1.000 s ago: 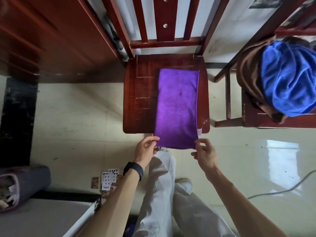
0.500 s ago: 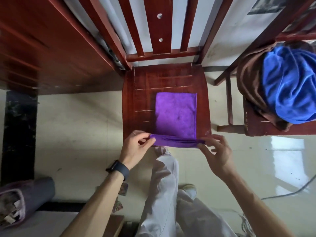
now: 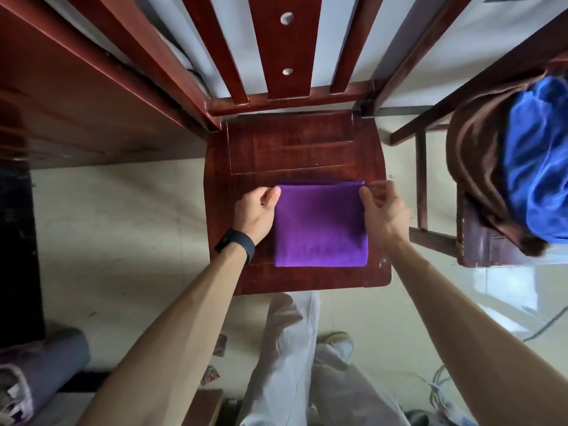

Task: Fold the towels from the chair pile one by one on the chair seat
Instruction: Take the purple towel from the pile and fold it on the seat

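A: Pale floor tiles (image 3: 123,226) were seen around a dark wooden seat (image 3: 295,149), and on its near half the towel (image 3: 321,226) was laid, doubled over.

B: How was it held?

A: Its far left corner was pinched by the left hand (image 3: 256,210), thumb on top. Its far right corner was gripped by the right hand (image 3: 381,207), fingers curled.

B: And which way was it lying?

A: Almost square, slightly longer across than deep. The fold was turned toward the seat's near edge, the loose edges away, with a thin strip of the lower layer showing beyond the upper. The hands were set at either end of that far edge, neither one nearer.

B: So what was called for?

A: Probably the top edge was to be squared and released. For another fold, one side would be carried across to the other. The pile (image 3: 534,155), blue over brown, was heaped on the next chair (image 3: 479,250) to the right, nearer the right hand.
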Demonstrator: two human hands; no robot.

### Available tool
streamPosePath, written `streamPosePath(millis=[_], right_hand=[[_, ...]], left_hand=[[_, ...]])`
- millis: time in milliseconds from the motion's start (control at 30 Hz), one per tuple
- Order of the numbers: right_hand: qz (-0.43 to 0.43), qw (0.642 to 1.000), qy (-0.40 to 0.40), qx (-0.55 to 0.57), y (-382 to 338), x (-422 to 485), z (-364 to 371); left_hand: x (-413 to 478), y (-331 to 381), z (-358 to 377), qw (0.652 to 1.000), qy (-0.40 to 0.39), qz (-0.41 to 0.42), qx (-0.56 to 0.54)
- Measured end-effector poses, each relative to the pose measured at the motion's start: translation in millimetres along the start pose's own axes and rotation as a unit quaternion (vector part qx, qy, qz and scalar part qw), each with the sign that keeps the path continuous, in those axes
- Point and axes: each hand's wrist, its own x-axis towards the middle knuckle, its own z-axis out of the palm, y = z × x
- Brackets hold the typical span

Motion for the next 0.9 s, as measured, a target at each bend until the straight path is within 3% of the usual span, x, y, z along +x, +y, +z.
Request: streamPosePath(millis=[433, 533, 600, 667, 733, 800, 900], right_hand=[[0.027, 0.996, 0.044, -0.070, -2.3, 28.0, 23.6], [0.006, 0.994, 0.069, -0.081, 2.5, 23.9, 24.0], [-0.075, 0.981, 0.126, -0.126, 7.9, 7.3, 27.2], [-0.182, 0.950, 0.131, -0.216, 14.4, -15.2, 35.8], [-0.259, 0.915, 0.053, -0.304, 27.5, -29.3, 46.1], [-0.262, 0.898, -0.005, -0.353, 42.5, -29.8, 51.9], [-0.248, 0.894, -0.020, -0.371, 61.0, -21.0, 54.5]], left_hand=[[25.1, 5.9, 10.3, 0.987, 0.031, 0.005, 0.161], [13.2, 6.9, 12.7, 0.977, 0.113, 0.067, 0.166], [-6.0, 2.8, 20.4, 0.952, 0.171, 0.151, 0.204], [-28.4, -0.3, 35.5, 0.928, 0.140, 0.240, 0.248], [-40.6, -5.5, 49.4, 0.913, 0.071, 0.274, 0.293], [-37.0, -15.5, 54.3, 0.908, 0.026, 0.267, 0.321], [-22.2, -33.6, 54.8, 0.899, -0.006, 0.262, 0.351]])
